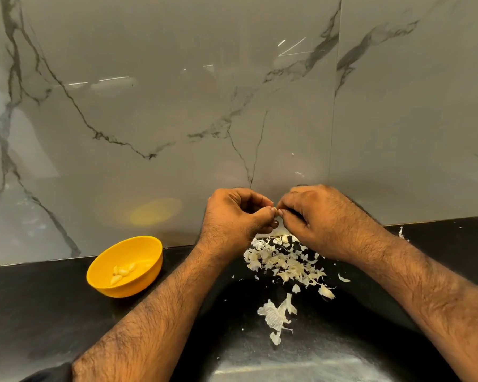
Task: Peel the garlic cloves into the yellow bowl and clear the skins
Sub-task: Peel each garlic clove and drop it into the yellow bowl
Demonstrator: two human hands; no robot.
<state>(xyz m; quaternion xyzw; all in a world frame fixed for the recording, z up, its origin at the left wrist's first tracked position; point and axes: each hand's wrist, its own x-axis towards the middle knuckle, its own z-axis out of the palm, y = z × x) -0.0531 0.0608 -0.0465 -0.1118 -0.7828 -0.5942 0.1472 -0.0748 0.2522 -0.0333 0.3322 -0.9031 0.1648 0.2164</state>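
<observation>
Head: papery skins (pixel 283 264), round plastic bowl (pixel 125 267)

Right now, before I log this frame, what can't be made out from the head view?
- Whatever the left hand and right hand pinch between them: hidden by the curled fingers.
- Unpeeled cloves, if any remain, in the skin pile: the right hand covers its far edge, and the pieces are too small to sort.
- Exact count of peeled cloves in the yellow bowl: they overlap.

Below your fingers (pixel 271 209), the garlic skins (pixel 284 264) look dry, thin and papery on the dark, speckled stone-like surface (pixel 53 312). Left of them sits a smooth yellow bowl (pixel 149 260), seemingly plastic; behind, a glossy marble-patterned wall (pixel 177 106).
</observation>
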